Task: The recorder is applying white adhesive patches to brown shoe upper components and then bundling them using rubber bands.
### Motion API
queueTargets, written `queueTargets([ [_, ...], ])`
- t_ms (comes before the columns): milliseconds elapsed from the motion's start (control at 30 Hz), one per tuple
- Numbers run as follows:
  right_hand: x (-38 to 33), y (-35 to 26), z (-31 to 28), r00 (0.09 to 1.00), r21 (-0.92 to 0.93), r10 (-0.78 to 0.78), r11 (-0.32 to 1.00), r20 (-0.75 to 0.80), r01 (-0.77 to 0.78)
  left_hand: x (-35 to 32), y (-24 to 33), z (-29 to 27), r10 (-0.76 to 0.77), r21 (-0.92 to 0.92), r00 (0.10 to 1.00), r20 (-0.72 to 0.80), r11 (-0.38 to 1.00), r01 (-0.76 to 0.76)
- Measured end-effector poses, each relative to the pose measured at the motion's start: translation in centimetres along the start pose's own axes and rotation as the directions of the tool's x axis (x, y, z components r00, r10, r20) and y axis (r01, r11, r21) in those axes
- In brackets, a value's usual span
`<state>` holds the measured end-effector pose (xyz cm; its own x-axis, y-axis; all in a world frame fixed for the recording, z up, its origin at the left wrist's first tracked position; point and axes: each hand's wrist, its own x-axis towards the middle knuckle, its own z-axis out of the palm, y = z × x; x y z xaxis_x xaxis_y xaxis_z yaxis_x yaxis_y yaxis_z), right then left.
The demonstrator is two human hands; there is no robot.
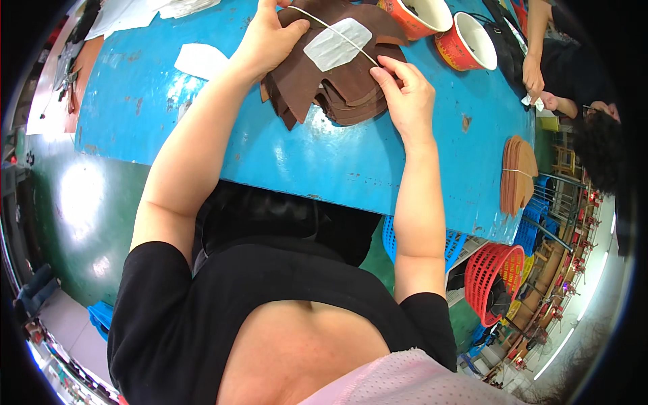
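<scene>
A stack of dark brown leather-like cut pieces lies on the blue table with a pale paper piece on top. Stretched slantwise across the stack and paper is a thin white band. My left hand is closed on its upper left end, at the stack's far left edge; some of those fingers pass out of the picture. At the stack's right side, my right hand pinches the other end between thumb and fingers. Whether the band also runs beneath the stack is hidden.
Two red-and-white paper tubs stand at the far right. A banded bundle of tan pieces lies at the table's right edge. White paper lies left of the stack. Another person's hand is at the right. A red basket stands below.
</scene>
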<state>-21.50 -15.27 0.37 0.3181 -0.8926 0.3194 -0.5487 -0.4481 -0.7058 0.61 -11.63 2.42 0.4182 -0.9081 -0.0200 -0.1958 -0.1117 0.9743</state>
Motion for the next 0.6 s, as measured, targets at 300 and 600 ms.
queueTargets([
  [300, 1.0, -2.1, 1.0, 0.993, -0.301, -0.113, 0.949, -0.041, 0.096, 0.1, -0.4, -0.3, 0.122, 0.070, 0.991, 0.052, 0.990, -0.126],
  [600, 1.8, -0.3, 1.6, 0.997, -0.179, -0.053, 0.983, -0.064, 0.041, 0.3, -0.9, 0.3, 0.184, 0.084, 0.983, 0.013, 0.979, -0.184],
])
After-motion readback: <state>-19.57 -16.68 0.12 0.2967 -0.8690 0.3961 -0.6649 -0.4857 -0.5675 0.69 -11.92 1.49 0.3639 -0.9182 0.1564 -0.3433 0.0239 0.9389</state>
